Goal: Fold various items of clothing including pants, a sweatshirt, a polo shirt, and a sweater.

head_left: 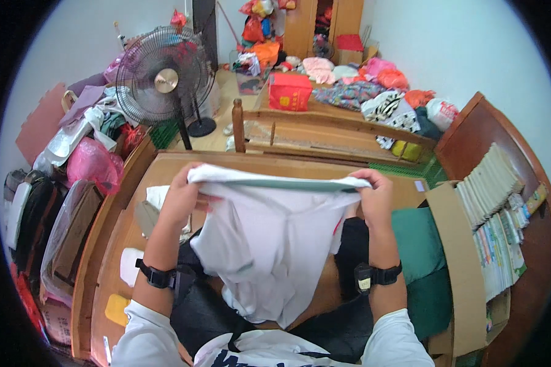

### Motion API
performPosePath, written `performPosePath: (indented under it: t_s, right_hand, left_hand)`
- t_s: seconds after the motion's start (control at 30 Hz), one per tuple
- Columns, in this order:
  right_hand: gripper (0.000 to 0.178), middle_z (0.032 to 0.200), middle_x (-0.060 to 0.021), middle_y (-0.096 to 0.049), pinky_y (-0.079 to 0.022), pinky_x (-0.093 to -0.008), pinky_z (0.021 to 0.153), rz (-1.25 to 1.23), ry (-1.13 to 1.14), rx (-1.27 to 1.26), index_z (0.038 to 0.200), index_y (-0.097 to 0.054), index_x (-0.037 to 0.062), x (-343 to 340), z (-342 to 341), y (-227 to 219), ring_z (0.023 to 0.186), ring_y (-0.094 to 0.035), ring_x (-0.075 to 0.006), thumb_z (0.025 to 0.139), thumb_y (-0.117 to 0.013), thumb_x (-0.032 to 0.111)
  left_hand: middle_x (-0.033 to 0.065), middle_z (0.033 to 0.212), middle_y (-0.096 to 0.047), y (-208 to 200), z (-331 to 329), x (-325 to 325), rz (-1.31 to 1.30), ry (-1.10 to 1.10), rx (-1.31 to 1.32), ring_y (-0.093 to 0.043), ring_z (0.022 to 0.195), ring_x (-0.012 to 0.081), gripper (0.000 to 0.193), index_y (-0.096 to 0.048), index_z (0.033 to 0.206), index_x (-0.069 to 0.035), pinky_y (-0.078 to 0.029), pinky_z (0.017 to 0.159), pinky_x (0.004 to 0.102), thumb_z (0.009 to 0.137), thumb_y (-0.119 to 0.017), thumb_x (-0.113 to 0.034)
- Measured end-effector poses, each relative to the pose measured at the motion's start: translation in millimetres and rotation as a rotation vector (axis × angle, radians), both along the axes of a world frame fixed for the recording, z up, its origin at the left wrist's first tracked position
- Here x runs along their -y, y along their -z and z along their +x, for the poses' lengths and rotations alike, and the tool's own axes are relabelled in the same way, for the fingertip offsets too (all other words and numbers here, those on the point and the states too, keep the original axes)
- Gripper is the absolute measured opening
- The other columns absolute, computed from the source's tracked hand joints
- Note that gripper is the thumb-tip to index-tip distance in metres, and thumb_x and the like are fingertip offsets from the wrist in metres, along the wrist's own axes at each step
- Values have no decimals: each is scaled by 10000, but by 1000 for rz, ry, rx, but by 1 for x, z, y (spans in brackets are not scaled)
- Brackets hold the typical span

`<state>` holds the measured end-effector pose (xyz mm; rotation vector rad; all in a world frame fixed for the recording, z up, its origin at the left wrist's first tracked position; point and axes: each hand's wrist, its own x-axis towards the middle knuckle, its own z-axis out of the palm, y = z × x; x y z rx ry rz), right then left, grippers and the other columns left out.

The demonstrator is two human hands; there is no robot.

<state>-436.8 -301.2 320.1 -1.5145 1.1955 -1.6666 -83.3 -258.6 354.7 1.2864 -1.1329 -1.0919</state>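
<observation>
A white piece of clothing [275,238] with a grey-green band near its upper edge hangs stretched between my two hands, its lower part drooping over my lap. My left hand [187,194] grips its upper left corner, fingers closed on the cloth. At the upper right corner, my right hand [375,194] pinches the edge in the same way. The cloth hides most of the board beneath it. Left of it, partly behind my left forearm, lie folded white and beige cloths [156,211].
Green cushions [417,244] lie to my right, beside a cardboard box [462,269] of books and packets. A standing fan [165,81] is at far left, near bags and clothes. Beyond the wooden rail [330,119] sit a red box [289,92] and heaped clothing.
</observation>
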Motion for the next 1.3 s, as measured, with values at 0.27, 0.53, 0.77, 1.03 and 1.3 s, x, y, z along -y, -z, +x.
performPosePath:
  t_s: [0.27,0.53,0.77,1.03,1.3]
  right_hand:
    - [207,955,-122,-600,-453,-280,827,-706,270,-129,866,-592,-17,-74,1,-103,902,-574,-186,706,-533,-133]
    - [171,1096,-152,-519,-384,-386,924,-938,443,-338,913,-536,25,-154,8,-100,1017,-507,-264,754,-475,31]
    - [196,1159,-157,-439,-417,-400,910,-882,335,-107,1003,-485,69,-142,15,-103,1042,-473,-248,808,-476,86]
    - [205,1049,-146,-536,-394,-342,908,-663,393,-194,892,-558,1,9,-4,-47,990,-505,-232,702,-488,-29]
    - [461,1314,-196,-424,-283,-416,1027,-131,223,-696,1212,-495,37,195,-41,206,1208,-377,-379,756,-562,56]
  left_hand:
    - [63,1109,-512,-58,-40,-12,-526,-184,-448,-501,1011,164,236,-450,1176,-143,-439,840,343,944,-405,-143]
    - [65,1112,-500,-72,-37,-65,-1172,-501,-266,-505,1017,159,291,-434,1170,-61,-422,869,287,894,-481,-139]
    - [128,1254,-447,-81,-55,-79,-1211,-650,-136,-511,1105,254,458,-353,1263,-73,-452,908,367,882,-488,-287]
    - [120,1137,-475,-11,-60,83,-1115,-643,280,-456,1065,213,276,-510,1092,-31,-344,928,296,817,-482,-19]
    - [242,1367,-287,216,-40,247,-154,-158,939,-256,1264,434,701,-352,1340,-92,-210,1009,585,768,-654,-361]
